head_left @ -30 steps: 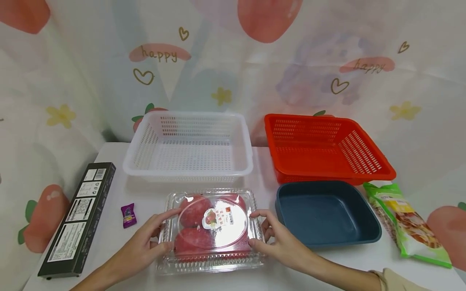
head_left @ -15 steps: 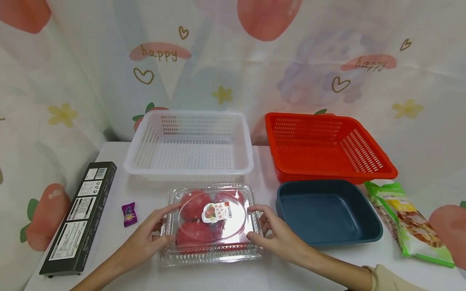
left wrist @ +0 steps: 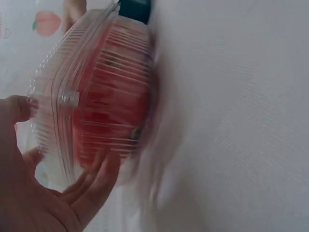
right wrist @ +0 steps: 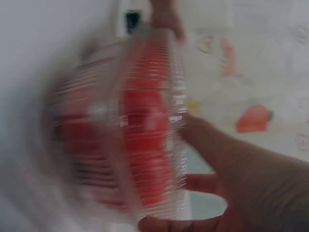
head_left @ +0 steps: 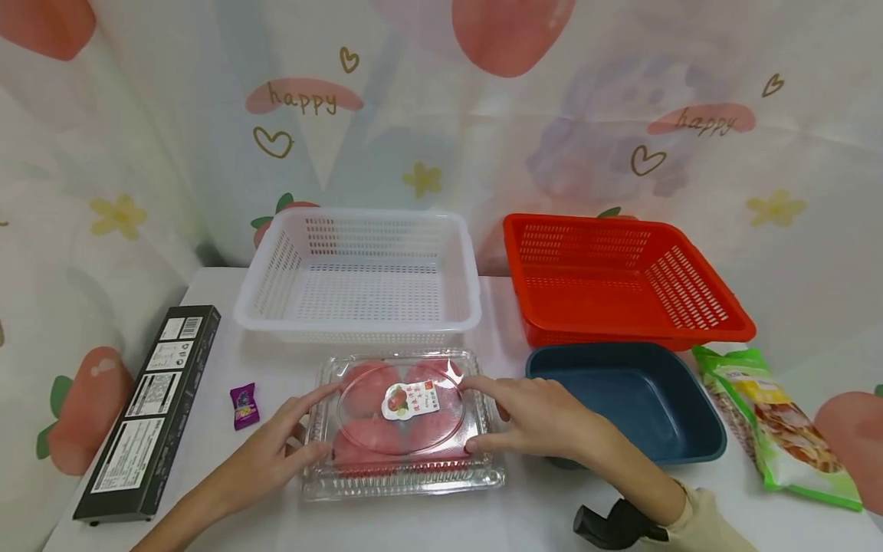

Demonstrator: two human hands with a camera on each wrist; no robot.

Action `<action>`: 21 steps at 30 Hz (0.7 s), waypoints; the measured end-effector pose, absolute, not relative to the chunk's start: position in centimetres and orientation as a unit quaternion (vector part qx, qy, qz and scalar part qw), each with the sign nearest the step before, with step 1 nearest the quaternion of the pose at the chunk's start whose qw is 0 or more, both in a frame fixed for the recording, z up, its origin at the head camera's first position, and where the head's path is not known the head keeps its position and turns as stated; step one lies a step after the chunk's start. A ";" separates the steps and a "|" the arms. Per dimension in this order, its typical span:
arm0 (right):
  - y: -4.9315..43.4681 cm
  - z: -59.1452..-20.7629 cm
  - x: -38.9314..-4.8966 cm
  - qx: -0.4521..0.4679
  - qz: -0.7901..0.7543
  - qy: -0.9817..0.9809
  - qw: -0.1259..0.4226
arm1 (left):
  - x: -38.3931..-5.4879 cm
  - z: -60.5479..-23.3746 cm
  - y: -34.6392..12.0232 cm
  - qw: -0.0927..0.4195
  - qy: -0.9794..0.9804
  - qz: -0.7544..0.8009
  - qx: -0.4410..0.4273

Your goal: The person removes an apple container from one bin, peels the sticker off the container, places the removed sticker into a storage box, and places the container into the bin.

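A clear plastic fruit box (head_left: 407, 479) with a ridged rim and an oval lid sits before the white basket. Several large red fruits (head_left: 369, 437) show through it, and the lid bears a white sticker (head_left: 410, 400). My left hand (head_left: 276, 445) holds the box's left side, fingers spread along the wall in the left wrist view, where the box (left wrist: 111, 92) appears edge-on. At the right side my right hand (head_left: 545, 418) grips the box, its index finger over the lid and thumb at the near corner. The right wrist view is blurred around the box (right wrist: 145, 121).
Behind stand a white basket (head_left: 359, 328) and a red basket (head_left: 621, 333). A dark blue tub (head_left: 635, 406) is partly behind my right arm. Farther right lies a green food packet (head_left: 786, 429). A purple candy (head_left: 244, 406) and a long black box (head_left: 148, 414) lie left.
The fruit box has shifted slightly away from me. My right hand has turned and reached farther over the lid, its wrist swinging outward so the black wrist mount now shows. The left hand keeps its hold.
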State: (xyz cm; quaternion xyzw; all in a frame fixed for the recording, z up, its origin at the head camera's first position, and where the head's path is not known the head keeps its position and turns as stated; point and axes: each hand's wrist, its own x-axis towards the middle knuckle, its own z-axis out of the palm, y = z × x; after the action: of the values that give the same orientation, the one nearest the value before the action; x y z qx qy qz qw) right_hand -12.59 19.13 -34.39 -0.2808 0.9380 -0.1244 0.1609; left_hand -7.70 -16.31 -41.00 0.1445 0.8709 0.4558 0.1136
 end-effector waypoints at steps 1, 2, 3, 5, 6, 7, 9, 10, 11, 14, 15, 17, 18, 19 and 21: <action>19.1 -34.2 -12.7 -0.278 -0.120 0.939 0.161 | -7.7 -40.9 -16.3 0.111 0.878 0.445 0.140; 19.0 -34.1 -12.8 -0.277 -0.118 0.940 0.159 | -7.7 -40.8 -16.3 0.106 0.885 0.434 0.135; 19.0 -33.9 -12.8 -0.276 -0.118 0.941 0.159 | -7.8 -40.6 -16.4 0.098 0.891 0.424 0.133; 19.0 -33.8 -12.9 -0.278 -0.119 0.940 0.156 | -8.1 -40.4 -16.4 0.073 0.899 0.412 0.132; 19.0 -33.7 -13.0 -0.280 -0.120 0.940 0.154 | -8.3 -40.2 -16.4 0.058 0.900 0.411 0.134; 19.0 -33.6 -13.0 -0.281 -0.121 0.940 0.151 | -8.6 -40.1 -16.4 0.043 0.898 0.417 0.135; 19.0 -33.6 -13.1 -0.285 -0.123 0.939 0.145 | -9.2 -40.0 -16.4 0.014 0.888 0.436 0.143; 19.0 -33.6 -13.1 -0.286 -0.123 0.939 0.143 | -9.4 -39.9 -16.4 0.003 0.882 0.449 0.145; 19.0 -33.6 -13.1 -0.287 -0.126 0.939 0.142 | -9.7 -39.9 -16.4 -0.005 0.873 0.465 0.147; 19.0 -33.6 -13.1 -0.292 -0.132 0.938 0.135 | -10.5 -40.1 -16.2 -0.024 0.846 0.509 0.157; 19.0 -33.7 -13.1 -0.293 -0.134 0.937 0.132 | -10.7 -40.2 -16.2 -0.026 0.839 0.520 0.161; 19.0 -33.7 -13.1 -0.295 -0.137 0.937 0.126 | -11.1 -40.5 -16.0 -0.017 0.824 0.540 0.168; 19.1 -33.7 -13.1 -0.296 -0.138 0.937 0.123 | -11.2 -40.6 -16.0 -0.010 0.821 0.545 0.170; 19.1 -33.8 -13.1 -0.299 -0.139 0.937 0.119 | -11.3 -40.8 -16.0 0.000 0.819 0.549 0.170; 19.0 -33.8 -13.1 -0.299 -0.143 0.936 0.114 | -11.5 -41.0 -16.2 0.021 0.814 0.556 0.169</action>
State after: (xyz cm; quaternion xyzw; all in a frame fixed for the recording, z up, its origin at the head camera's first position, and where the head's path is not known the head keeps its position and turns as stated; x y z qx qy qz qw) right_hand -13.08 19.04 -33.81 -0.2993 0.9365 -0.1430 0.1138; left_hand -11.50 -16.16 -41.02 0.1693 0.8137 0.5557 0.0206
